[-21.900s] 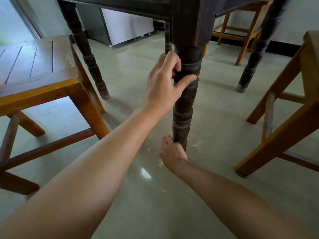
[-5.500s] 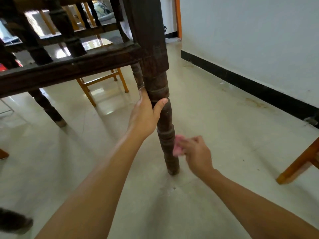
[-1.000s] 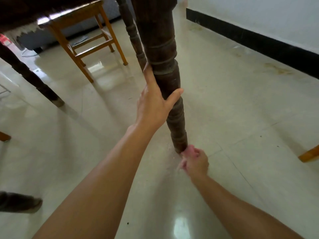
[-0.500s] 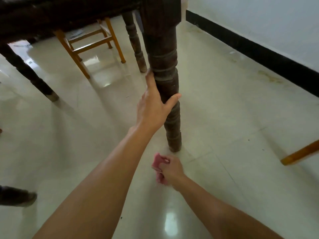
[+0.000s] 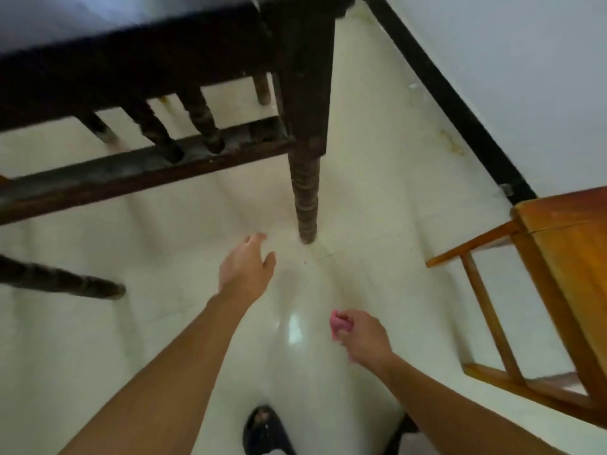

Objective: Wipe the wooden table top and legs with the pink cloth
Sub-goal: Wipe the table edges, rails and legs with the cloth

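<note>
The worktop (image 5: pixel 131 60) is a very dark brown, close to black, along its frame and short spindles (image 5: pixel 200 123), with paler, dusty grey-brown patches on the lower rail (image 5: pixel 147 169). Its near leg (image 5: pixel 305 198) is a warmer dark brown, banded with turned rings down its length; a second leg (image 5: pixel 65 280) at the left has the same dark, ringed look. The cloth (image 5: pixel 340 321) in the right hand (image 5: pixel 364 336) is pink. The floor (image 5: pixel 377 224) is glossy cream tile with faint joint lines and a white glare spot. The wall (image 5: pixel 509 60) is plain white, edged by a black skirting (image 5: pixel 453 103). The stool (image 5: pixel 565 257) is orange-brown wood. A shoe (image 5: pixel 262 428) at the bottom edge is black.
</note>
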### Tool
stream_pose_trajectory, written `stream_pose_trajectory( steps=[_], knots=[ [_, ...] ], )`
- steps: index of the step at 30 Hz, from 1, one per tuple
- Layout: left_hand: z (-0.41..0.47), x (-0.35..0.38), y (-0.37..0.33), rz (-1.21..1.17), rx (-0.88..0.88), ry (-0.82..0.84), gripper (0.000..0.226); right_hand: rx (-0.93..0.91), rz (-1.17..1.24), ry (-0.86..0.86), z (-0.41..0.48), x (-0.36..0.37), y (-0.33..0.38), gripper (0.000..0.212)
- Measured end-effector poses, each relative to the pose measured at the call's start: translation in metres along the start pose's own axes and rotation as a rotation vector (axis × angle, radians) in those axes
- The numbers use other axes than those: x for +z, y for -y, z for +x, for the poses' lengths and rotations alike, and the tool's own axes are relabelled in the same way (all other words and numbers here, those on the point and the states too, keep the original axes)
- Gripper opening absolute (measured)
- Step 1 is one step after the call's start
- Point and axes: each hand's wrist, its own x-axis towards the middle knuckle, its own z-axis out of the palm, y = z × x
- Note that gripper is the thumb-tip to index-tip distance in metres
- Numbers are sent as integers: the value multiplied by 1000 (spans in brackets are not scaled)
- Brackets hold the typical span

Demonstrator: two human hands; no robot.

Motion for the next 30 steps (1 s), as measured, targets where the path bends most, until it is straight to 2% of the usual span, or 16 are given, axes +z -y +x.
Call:
stream_pose_trajectory(
  steps=[8, 16, 25, 30],
  knots=[
    [-164, -160, 24, -91, -261, 64, 37, -213, -233, 113, -169, -49, 145, 22],
    [-268, -323, 100, -118, -479, -39, 40, -468, -426, 124, -279, -28, 311, 13],
    [-304, -465, 193, -74, -656, -152, 38, -711, -496, 186, -327, 29, 480, 32],
    [-288, -529, 222, -97, -620, -217, 37, -833, -527, 227, -324, 54, 566, 14]
  ],
)
